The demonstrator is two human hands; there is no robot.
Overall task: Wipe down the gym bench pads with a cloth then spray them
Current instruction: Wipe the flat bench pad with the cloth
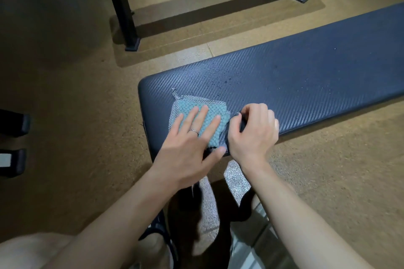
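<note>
The soft, light cloth [200, 121] is pressed flat by the left hand [190, 150] at the worktop [306, 76] near corner; the right hand [253, 131] pinches its edge (limp, easily bunched).

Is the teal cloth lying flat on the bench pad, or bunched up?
Flat: the cloth lies spread on the bench pad under the left hand.

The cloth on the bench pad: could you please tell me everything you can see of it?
The cloth is small, roughly square, teal with a bumpy knit-like texture, edged in grey checked trim with a small loop at its far left corner. It lies flat on the near end of the dark pad. The left hand presses on it with straight, spread fingers; the right hand curls at its right edge.
</note>
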